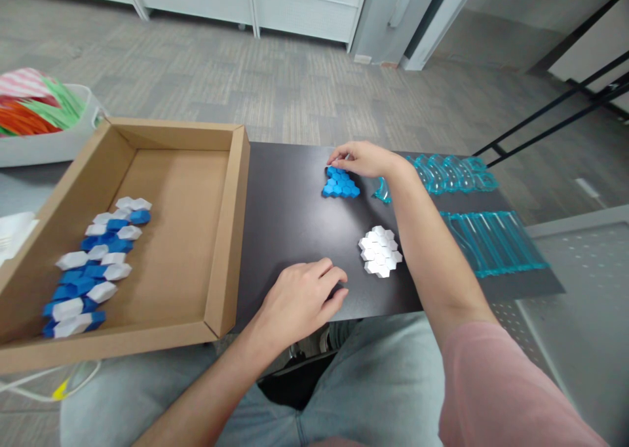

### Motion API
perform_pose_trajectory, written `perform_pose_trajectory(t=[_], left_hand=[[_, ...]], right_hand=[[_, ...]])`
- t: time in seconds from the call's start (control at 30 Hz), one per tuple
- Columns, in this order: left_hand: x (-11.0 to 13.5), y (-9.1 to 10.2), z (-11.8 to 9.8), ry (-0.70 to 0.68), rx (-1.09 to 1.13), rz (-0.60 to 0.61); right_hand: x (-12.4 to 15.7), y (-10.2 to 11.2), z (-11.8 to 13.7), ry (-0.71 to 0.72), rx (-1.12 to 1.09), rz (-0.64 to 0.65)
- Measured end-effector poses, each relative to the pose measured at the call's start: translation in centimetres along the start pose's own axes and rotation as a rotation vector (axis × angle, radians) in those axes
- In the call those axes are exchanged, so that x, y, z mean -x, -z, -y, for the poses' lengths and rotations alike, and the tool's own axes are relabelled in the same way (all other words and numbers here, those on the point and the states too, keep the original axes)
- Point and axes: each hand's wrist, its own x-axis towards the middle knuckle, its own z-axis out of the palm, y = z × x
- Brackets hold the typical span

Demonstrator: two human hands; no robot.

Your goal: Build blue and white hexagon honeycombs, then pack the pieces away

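My right hand (361, 158) reaches over the far part of the dark table, its fingertips pinched at the upper end of a small group of blue hexagonal pieces (340, 183). Its fingers partly cover the topmost piece. My left hand (307, 293) rests by the near table edge, loosely curled, thumb and fingers apart, with nothing visible in it. To its right lies a tight cluster of white hexagonal pieces (380, 252), apart from both hands. Inside the cardboard box (228, 237) on the left, blue and white pieces (98, 263) sit in staggered rows along the left side.
Clear teal curved plastic pieces (455, 174) and a row of straight teal tubes (496, 242) lie on the table's right part. A white bin (91, 116) with red, orange and green items stands behind the box. A black metal frame (555, 109) rises at right.
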Motion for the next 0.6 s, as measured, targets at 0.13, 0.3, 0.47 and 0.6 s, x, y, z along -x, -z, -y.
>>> perform_pose_trajectory(t=[0.13,0.3,0.47,0.6], left_hand=[[-0.01,0.04,-0.08,0.009,-0.02,0.012],[0.0,0.09,-0.16,0.021,-0.025,0.03],[0.01,0.0,-0.08,0.015,-0.007,0.017],[-0.04,0.01,-0.02,0.011,0.002,0.02]], right_hand=[[0.07,-0.03,0.15,-0.011,0.003,-0.003],[0.14,-0.04,0.21,-0.022,-0.012,-0.007],[0.26,-0.02,0.14,-0.034,-0.023,-0.012],[0.14,-0.12,0.27,-0.021,-0.006,-0.018]])
